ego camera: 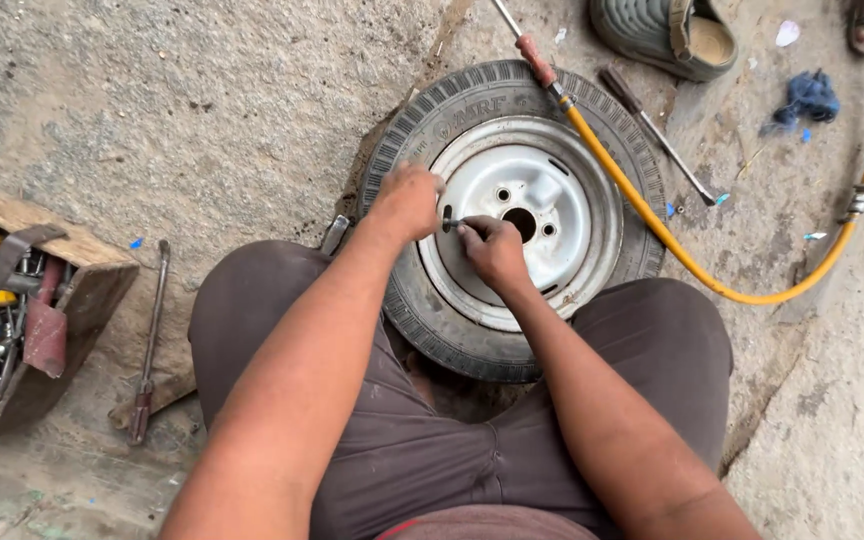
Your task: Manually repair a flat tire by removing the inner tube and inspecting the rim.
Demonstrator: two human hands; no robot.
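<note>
Here, in the head view, a small wheel (512, 215) lies flat on the rough concrete floor (202, 100), between the knees of a person crouched in dark brown trousers. Its black tyre (432, 320) rings a white steel rim (572, 160) with a centre hole and bolt holes.

The left hand (407, 200) rests on the left part of the wheel where tyre meets rim, fingers curled downward; whether it grips anything cannot be told. The right hand (492, 250) lies over the rim, thumb and fingers pinched shut on a small dark valve tool (449, 222) whose tip points toward the left hand, just beside it.

A yellow air hose (652, 225) crosses the upper right of the tyre and loops away over the floor to the right; its reddish end fitting (535, 60) sits above the wheel's top edge. A long screwdriver (657, 135) lies near the hose, to the tyre's right. A grey-green sandal (667, 35) sits at the top edge, and a blue rag (807, 98) lies further right.

At far left, a worn toolbox (92, 300) holds assorted tools. Just beside it a long metal bar (149, 340) lies on the floor.
</note>
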